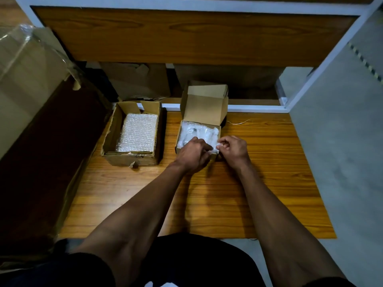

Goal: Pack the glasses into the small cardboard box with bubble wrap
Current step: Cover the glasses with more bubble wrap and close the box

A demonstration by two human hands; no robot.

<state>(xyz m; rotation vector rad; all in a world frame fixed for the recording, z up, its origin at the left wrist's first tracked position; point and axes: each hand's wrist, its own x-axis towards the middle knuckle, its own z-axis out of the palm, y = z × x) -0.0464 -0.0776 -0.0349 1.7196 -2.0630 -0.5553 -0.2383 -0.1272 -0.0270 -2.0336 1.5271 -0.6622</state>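
Head view, looking down on a wooden tabletop, both forearms reaching in from the bottom edge. Bare wood open to the right of the hands and across the whole near half; table's right edge dropping off to grey floor. Hemmed in on the left by a large cardboard carton with loose plastic film on it, and at the back by a white rail under a wood-panelled shelf, more cardboard tucked beneath.

Small cardboard box sitting mid-table, lid flap standing upright at its far side. Bubble wrap filling the inside, white and crumpled, bunched toward the near right corner. Left hand over the box's near edge, fingers curled and pinching the wrap. Right hand just beside the right wall, fingertips together, nipping the same corner of wrap right at the rim. Hands almost touching each other over that corner. Glasses themselves not clearly made out: only faint shapes under the wrap inside the box.

Second, larger open box to the left, well apart from the hands, torn along its near edge, holding a flat stack of bubble-wrap sheets. Thin pale thread lying on the wood just behind the small box.
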